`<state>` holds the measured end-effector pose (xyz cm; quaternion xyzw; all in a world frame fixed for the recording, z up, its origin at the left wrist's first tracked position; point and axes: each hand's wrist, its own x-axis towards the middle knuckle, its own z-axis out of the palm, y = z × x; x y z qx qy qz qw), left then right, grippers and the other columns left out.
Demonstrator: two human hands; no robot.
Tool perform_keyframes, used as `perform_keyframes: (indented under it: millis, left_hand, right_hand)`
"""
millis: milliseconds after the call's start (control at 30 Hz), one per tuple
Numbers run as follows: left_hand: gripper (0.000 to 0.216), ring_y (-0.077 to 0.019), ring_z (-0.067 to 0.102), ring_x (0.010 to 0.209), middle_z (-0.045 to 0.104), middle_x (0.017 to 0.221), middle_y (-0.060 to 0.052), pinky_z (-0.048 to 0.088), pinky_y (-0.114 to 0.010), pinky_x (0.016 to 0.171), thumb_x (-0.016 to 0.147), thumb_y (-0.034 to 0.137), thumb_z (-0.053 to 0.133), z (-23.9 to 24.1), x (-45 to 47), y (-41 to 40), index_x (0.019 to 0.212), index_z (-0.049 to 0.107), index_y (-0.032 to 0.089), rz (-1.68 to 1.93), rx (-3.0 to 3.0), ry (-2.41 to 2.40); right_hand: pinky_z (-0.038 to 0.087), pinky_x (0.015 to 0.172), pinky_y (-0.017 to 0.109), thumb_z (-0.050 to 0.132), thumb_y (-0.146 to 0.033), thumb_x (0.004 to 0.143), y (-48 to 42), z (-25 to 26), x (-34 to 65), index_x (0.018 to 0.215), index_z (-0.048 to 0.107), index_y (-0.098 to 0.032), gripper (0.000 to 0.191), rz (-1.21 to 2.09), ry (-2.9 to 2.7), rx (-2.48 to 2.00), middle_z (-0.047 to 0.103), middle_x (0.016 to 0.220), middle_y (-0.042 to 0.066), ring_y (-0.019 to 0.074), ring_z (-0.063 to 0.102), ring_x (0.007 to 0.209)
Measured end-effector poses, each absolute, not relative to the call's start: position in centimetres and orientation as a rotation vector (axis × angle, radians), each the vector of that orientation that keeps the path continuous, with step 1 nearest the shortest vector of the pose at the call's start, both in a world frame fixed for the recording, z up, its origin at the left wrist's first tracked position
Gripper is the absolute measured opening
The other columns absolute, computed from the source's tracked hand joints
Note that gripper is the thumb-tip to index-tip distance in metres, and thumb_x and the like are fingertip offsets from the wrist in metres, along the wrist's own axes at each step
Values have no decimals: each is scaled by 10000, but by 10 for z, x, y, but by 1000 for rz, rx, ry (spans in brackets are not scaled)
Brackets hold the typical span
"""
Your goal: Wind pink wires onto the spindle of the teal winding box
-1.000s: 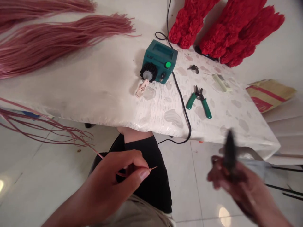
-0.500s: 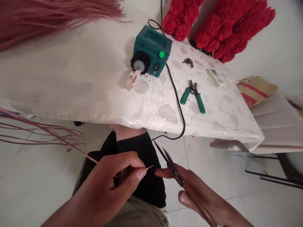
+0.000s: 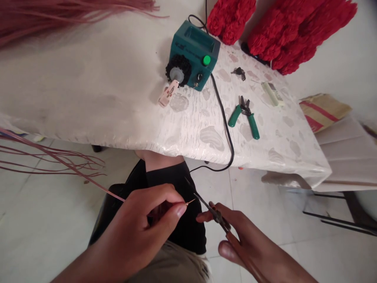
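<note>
My left hand (image 3: 147,228) is closed in a pinch on a thin pink wire (image 3: 97,186), whose bare tip sticks out past my thumb and forefinger. The wire runs off to the left toward a loose bunch of the same strands (image 3: 44,157). My right hand (image 3: 250,247) grips a pair of dark scissors (image 3: 210,208). Their blades point up and left, and their tips sit right beside the wire's tip. Both hands work below the table edge, above my lap.
A table under a white patterned cloth (image 3: 118,106) carries a teal machine (image 3: 193,55) with a green button and black cord (image 3: 225,129), green-handled pliers (image 3: 244,118), keys, a remote, pink wire bundles (image 3: 59,11) and red fluffy pieces (image 3: 279,31). A chair stands at right.
My right hand has swung in from the right with the scissors and brought the blades up to the wire tip. The left hand has kept its pinch on the wire.
</note>
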<state>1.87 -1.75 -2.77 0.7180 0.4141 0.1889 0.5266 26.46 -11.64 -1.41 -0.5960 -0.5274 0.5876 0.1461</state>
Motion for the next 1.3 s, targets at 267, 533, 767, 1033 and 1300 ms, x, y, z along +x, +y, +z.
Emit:
perform_keyframes:
  millis: [267, 533, 767, 1033, 1300]
  left_hand:
    - [212, -75, 507, 507, 601, 602, 51, 368, -149, 459, 944, 256, 511, -30, 21, -18, 805, 664, 210, 528, 1740, 987]
    - [246, -62, 455, 479, 539, 562, 69, 343, -138, 442, 949, 245, 515, -31, 22, -17, 728, 616, 209, 553, 1742, 978]
    - [251, -65, 452, 478, 521, 556, 69, 345, -136, 438, 956, 263, 513, -30, 22, -17, 727, 600, 208, 558, 1742, 982]
    - [235, -67, 465, 474, 533, 558, 66, 351, -136, 434, 951, 252, 524, -29, 23, -17, 743, 623, 211, 586, 1742, 987]
    - [241, -66, 443, 458, 527, 547, 65, 334, -142, 425, 948, 264, 526, -30, 23, -17, 743, 643, 213, 590, 1704, 998]
  right_hand:
    - [479, 601, 216, 718, -311, 860, -120, -16, 265, 1394, 531, -318, 565, 1734, -1384, -1755, 658, 1124, 40, 129, 547, 722]
    - [474, 607, 246, 783, -345, 777, -106, -12, 261, 944, 684, -204, 241, 1467, -1531, -1945, 639, 869, 22, 160, 565, 726]
    - [421, 568, 241, 782, -402, 791, -102, -5, 267, 965, 628, -217, 297, 1467, -1627, -1954, 596, 814, -10, 128, 491, 627]
    - [460, 510, 247, 613, -504, 920, -107, -3, 271, 1150, 643, -223, 364, 1454, -1709, -1916, 616, 743, 21, 172, 587, 637]
    - [511, 571, 287, 465, -633, 962, -105, 0, 266, 1030, 685, -202, 489, 1390, -1724, -1878, 683, 807, 60, 202, 646, 685]
